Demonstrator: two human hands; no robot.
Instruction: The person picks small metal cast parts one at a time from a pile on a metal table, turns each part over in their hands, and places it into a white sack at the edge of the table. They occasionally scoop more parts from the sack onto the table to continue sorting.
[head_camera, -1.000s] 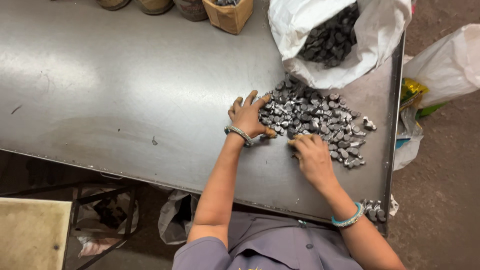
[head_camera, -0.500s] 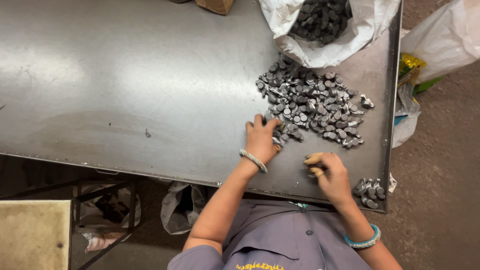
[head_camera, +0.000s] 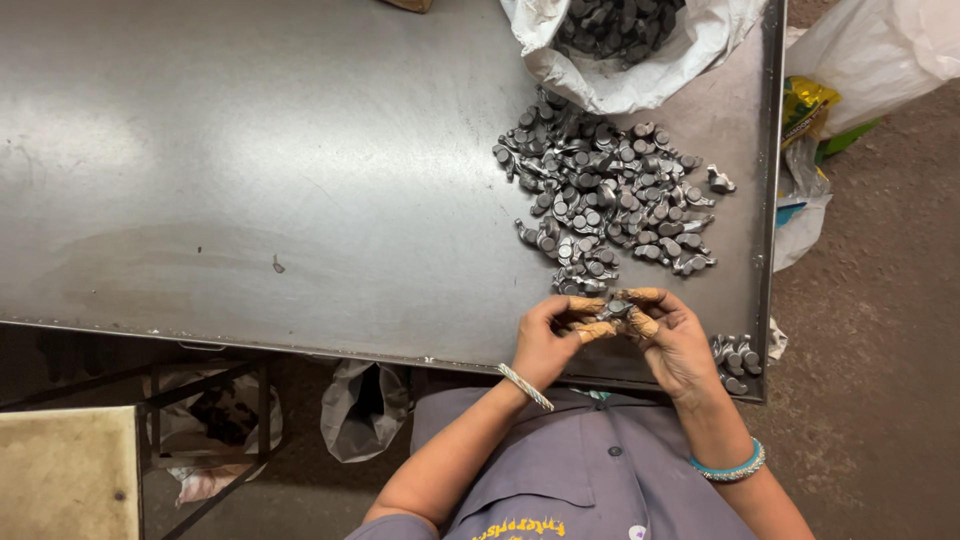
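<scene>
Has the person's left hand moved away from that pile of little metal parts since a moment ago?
Yes. The left hand has drawn back from the pile of metal parts toward the near table edge, where it meets the right hand around one small part.

A heap of metal parts (head_camera: 610, 195) lies on the table (head_camera: 250, 180), toward its right end. Behind the heap sits an open sack (head_camera: 630, 50); before it, both hands (head_camera: 610, 335) meet at the near edge.

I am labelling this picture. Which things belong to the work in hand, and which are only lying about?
In the work:
left hand and right hand, holding a small metal part between them
pile of metal parts
white sack of parts
small cluster of parts
steel table

Lying about:
plastic bags on the floor
grey bag under the table
</scene>
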